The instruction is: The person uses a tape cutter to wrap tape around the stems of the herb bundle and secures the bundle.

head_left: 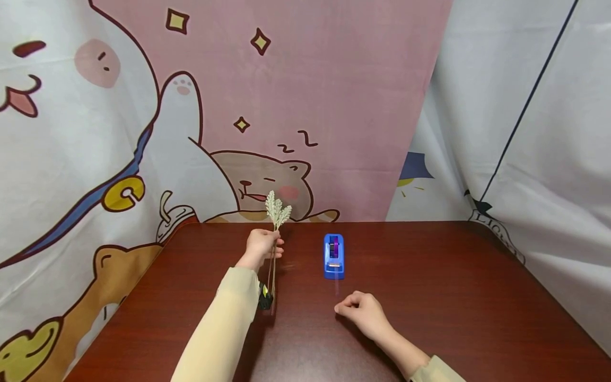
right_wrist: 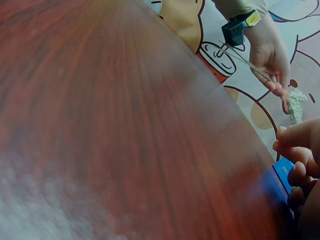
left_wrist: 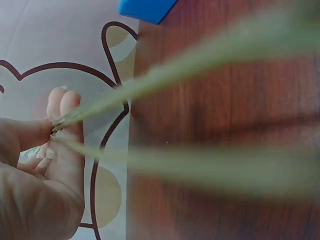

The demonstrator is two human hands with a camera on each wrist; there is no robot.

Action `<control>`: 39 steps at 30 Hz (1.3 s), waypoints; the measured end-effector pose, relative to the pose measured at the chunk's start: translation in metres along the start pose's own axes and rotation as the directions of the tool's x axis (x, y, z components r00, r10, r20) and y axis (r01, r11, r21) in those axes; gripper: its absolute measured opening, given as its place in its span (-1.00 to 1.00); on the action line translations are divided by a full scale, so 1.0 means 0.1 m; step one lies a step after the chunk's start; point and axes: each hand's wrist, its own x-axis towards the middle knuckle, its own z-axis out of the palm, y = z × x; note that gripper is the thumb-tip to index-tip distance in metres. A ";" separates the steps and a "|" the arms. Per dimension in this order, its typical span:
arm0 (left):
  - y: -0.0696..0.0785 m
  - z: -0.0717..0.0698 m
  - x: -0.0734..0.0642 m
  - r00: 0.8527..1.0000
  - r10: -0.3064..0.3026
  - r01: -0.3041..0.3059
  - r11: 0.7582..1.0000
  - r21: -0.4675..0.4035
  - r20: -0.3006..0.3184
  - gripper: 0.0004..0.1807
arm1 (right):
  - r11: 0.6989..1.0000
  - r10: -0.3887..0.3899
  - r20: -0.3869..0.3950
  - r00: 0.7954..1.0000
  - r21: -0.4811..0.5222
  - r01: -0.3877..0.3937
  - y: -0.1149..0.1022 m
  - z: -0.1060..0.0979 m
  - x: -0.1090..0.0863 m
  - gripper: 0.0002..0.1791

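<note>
- Left of the blue tape dispenser [head_left: 329,259], dried flower sprigs [head_left: 276,212] stood with their heads uppermost, held off the wooden tabletop [head_left: 429,265] by the left hand [head_left: 262,245]. Its thumb and fingers pinched the stems [left_wrist: 225,170] just below the heads.
- On the near side of the dispenser, the right hand [head_left: 365,313] had thumb and forefinger brought together, apparently gripping the free end of the clear tape strip [head_left: 337,286]; the contact itself was too faint to confirm.
- From the dispenser's front, the strip ran toward that pinch, unparted from its purple-looking roll [head_left: 335,246].
- Progress, as judged from the layout: the sprigs were already gathered in one hand, and a length of tape was drawn out. Parting the strip from the dispenser was not yet done, and no tape could be seen on the stems; any joining of the two was left.
- Appearance of the sprigs, left of the dispenser: cream-white, feathery heads clustered closely on slender, pale greenish stems. Below the grip the stems spread slightly apart, passing near a black box [head_left: 265,298] at the left wrist; their exact number could not be told.
</note>
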 end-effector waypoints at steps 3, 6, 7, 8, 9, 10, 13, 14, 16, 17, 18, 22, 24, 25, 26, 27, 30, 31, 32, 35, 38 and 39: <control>0.06 0.00 -0.03 0.999 0.025 -0.025 1.000 0.010 -0.026 -0.72 | 1.000 0.000 -0.001 1.000 -0.002 0.000 0.00 0.00 0.00 -0.92; 0.12 -0.02 -0.05 0.995 0.073 -0.070 0.996 0.053 -0.061 -0.77 | 1.000 0.001 -0.001 1.000 -0.005 -0.001 -0.01 0.00 0.00 -0.92; 0.14 -0.03 -0.05 0.993 0.094 -0.089 0.993 0.075 -0.072 -0.79 | 1.000 0.001 -0.001 1.000 -0.005 -0.001 -0.01 0.00 0.00 -0.92; 0.16 -0.04 -0.06 0.989 0.122 -0.114 0.988 0.104 -0.078 -0.80 | 1.000 0.001 -0.001 1.000 -0.005 -0.001 -0.01 -0.01 0.00 -0.92; 0.18 -0.06 -0.06 0.985 0.150 -0.137 0.981 0.136 -0.083 -0.80 | 1.000 0.002 -0.001 1.000 -0.007 -0.002 -0.01 -0.01 0.00 -0.92; 0.20 -0.07 -0.06 0.980 0.181 -0.164 0.970 0.180 -0.082 -0.80 | 1.000 0.002 -0.002 1.000 -0.006 -0.002 -0.01 -0.01 0.00 -0.92; 0.26 -0.15 -0.09 0.961 0.272 -0.246 0.918 0.310 -0.042 -0.78 | 1.000 0.001 -0.002 1.000 -0.007 -0.001 -0.01 -0.01 0.00 -0.92; 0.27 -0.18 -0.10 0.956 0.292 -0.270 0.902 0.337 -0.017 -0.78 | 1.000 0.001 -0.002 1.000 -0.009 -0.001 -0.01 0.00 0.00 -0.92; 0.28 -0.26 -0.13 0.951 0.305 -0.298 0.876 0.379 0.043 -0.76 | 1.000 0.001 0.000 1.000 -0.009 -0.001 0.00 0.00 0.00 -0.91; 0.28 -0.30 -0.16 0.951 0.300 -0.305 0.869 0.390 0.076 -0.75 | 1.000 0.001 0.001 1.000 -0.010 -0.001 0.00 0.00 0.00 -0.91; 0.28 -0.35 -0.18 0.954 0.282 -0.300 0.867 0.398 0.103 -0.75 | 1.000 0.003 0.002 1.000 -0.008 -0.003 0.00 0.00 0.01 -0.91; 0.27 -0.56 -0.30 0.958 0.201 -0.274 0.854 0.442 0.206 -0.71 | 1.000 0.019 0.003 1.000 -0.005 -0.019 -0.01 0.00 0.01 -0.91; 0.26 -0.67 -0.37 0.957 0.171 -0.267 0.836 0.479 0.235 -0.71 | 1.000 0.023 0.003 1.000 0.005 -0.023 -0.01 -0.01 0.00 -0.91; 0.24 -0.73 -0.41 0.955 0.167 -0.272 0.825 0.495 0.247 -0.71 | 1.000 0.024 0.004 1.000 0.011 -0.024 -0.02 -0.01 0.00 -0.91; 0.22 -0.79 -0.44 0.953 0.167 -0.279 0.811 0.515 0.253 -0.71 | 1.000 0.024 0.005 1.000 0.021 -0.024 -0.03 -0.01 0.00 -0.91; 0.21 -0.84 -0.48 0.949 0.175 -0.293 0.791 0.537 0.261 -0.72 | 0.999 0.023 0.008 1.000 0.032 -0.024 -0.04 -0.01 0.00 -0.91; 0.14 -0.98 -0.60 0.937 0.212 -0.343 0.709 0.616 0.278 -0.76 | 0.995 0.035 0.030 0.999 0.088 -0.037 -0.06 -0.03 0.00 -0.90; 0.12 -1.02 -0.65 0.928 0.231 -0.369 0.673 0.641 0.293 -0.78 | 0.992 0.045 0.041 0.998 0.112 -0.049 -0.08 -0.04 0.00 -0.89; 0.09 -1.04 -0.69 0.917 0.248 -0.397 0.633 0.664 0.311 -0.79 | 0.988 0.060 0.055 0.997 0.140 -0.067 -0.09 -0.05 0.00 -0.88; 0.02 -1.09 -0.82 0.876 0.293 -0.481 0.517 0.708 0.382 -0.82 | 0.968 0.107 0.098 0.989 0.218 -0.126 -0.12 -0.09 0.00 -0.82; -0.06 -1.09 -0.93 0.831 0.323 -0.554 0.411 0.724 0.453 -0.83 | 0.955 0.143 0.126 0.982 0.245 -0.170 -0.16 -0.13 0.01 -0.78; -0.08 -1.08 -0.97 0.819 0.328 -0.570 0.377 0.730 0.470 -0.82 | 0.952 0.155 0.132 0.979 0.245 -0.184 -0.18 -0.14 0.02 -0.76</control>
